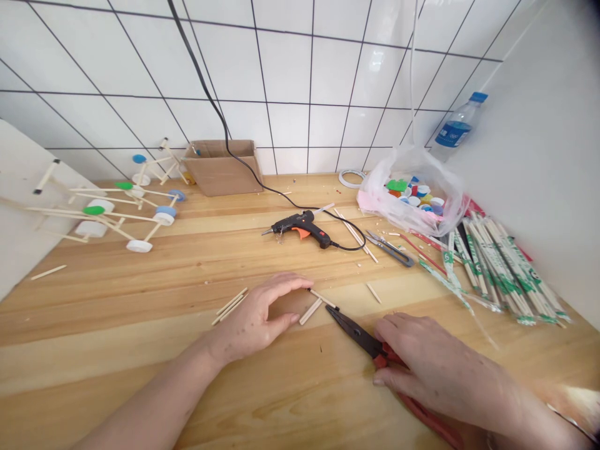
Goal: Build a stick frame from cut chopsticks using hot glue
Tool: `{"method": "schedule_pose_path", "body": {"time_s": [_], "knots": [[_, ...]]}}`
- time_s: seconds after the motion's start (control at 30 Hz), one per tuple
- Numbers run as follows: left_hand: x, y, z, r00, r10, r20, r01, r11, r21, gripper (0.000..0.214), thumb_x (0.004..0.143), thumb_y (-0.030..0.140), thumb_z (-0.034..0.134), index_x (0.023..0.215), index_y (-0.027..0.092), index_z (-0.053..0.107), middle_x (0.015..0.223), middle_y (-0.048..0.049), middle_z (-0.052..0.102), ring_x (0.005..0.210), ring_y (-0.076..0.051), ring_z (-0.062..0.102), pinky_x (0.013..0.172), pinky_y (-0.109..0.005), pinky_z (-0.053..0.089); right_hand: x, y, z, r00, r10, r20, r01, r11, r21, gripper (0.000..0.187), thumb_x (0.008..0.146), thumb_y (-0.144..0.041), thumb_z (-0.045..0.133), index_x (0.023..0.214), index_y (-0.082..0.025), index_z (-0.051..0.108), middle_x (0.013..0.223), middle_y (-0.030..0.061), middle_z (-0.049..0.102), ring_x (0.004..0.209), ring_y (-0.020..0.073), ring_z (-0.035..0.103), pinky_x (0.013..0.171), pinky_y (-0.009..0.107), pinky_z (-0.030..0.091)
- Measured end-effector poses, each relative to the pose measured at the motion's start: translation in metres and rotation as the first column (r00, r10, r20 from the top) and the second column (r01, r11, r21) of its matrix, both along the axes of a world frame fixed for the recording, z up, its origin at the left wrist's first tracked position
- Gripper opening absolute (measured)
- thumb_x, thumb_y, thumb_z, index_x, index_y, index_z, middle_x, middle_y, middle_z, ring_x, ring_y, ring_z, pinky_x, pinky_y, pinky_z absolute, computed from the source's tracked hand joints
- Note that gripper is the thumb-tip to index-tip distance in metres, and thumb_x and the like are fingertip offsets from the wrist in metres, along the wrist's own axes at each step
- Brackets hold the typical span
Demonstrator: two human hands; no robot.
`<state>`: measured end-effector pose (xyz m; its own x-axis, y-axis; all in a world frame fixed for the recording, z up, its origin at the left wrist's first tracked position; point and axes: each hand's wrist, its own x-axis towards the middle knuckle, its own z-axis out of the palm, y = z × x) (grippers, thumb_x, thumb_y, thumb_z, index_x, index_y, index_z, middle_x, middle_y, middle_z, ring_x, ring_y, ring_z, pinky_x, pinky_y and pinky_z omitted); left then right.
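Small stick with dark ends (pixel 323 299): it lies slantwise near the middle of the counter (pixel 117 344), between our two hands.
Stick frames (pixel 94 210): they stand by the left edge with cap wheels, maybe so we don't bump them.
Brown box (pixel 225 175): it sits at the back edge, by the tiles.
Short sticks (pixel 229 306): they lie by our left wrist, probably for easy reach.
Left hand (pixel 257 315): thumb and finger are wide apart; one fingertip is at the small stick's far end, perhaps so it won't roll.
Glue gun (pixel 300 226): it lies behind our hands, nose pointing left, maybe to be safe.
Right hand (pixel 422 356): it wraps around the pliers (pixel 359 334); their tips are at the near end, but we can't tell if they pinch it.
Clear bag (pixel 372 206): it holds caps near the back right corner, likely so none roll off.
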<state>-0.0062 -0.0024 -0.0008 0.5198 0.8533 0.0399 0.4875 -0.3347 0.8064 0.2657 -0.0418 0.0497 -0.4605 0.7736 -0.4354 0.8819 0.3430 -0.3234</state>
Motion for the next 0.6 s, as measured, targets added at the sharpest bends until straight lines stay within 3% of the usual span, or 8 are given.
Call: {"method": "schedule_pose_path", "body": {"time_s": [0.37,0.6], "knots": [[0.002,-0.002,-0.004,0.994,0.082,0.078,-0.086,0.995,0.057,0.032,0.083,0.015,0.050,0.112,0.024,0.060,0.117,-0.0042,0.063,0.113,-0.021,0.055,0.102,-0.040,0.041,-0.001,0.002,0.002,1.000,-0.023,0.010,0.024,0.999,-0.028,0.015,0.077,-0.033,0.065,0.080,-0.021,0.056,0.086,0.0023,0.063,0.081,0.0237,0.058,0.069,0.033,0.038],[0.004,-0.003,-0.007,0.976,0.171,0.136,-0.176,0.984,0.027,0.028,0.082,0.017,0.050,0.106,0.023,0.064,0.107,-0.0036,0.067,0.093,-0.018,0.062,0.085,-0.032,0.051,0.013,0.014,0.006,1.000,-0.008,-0.017,0.008,1.000,-0.016,0.027,0.082,-0.047,0.058,0.077,-0.020,0.055,0.082,0.0035,0.063,0.076,0.0210,0.057,0.066,0.030,0.038]]}}
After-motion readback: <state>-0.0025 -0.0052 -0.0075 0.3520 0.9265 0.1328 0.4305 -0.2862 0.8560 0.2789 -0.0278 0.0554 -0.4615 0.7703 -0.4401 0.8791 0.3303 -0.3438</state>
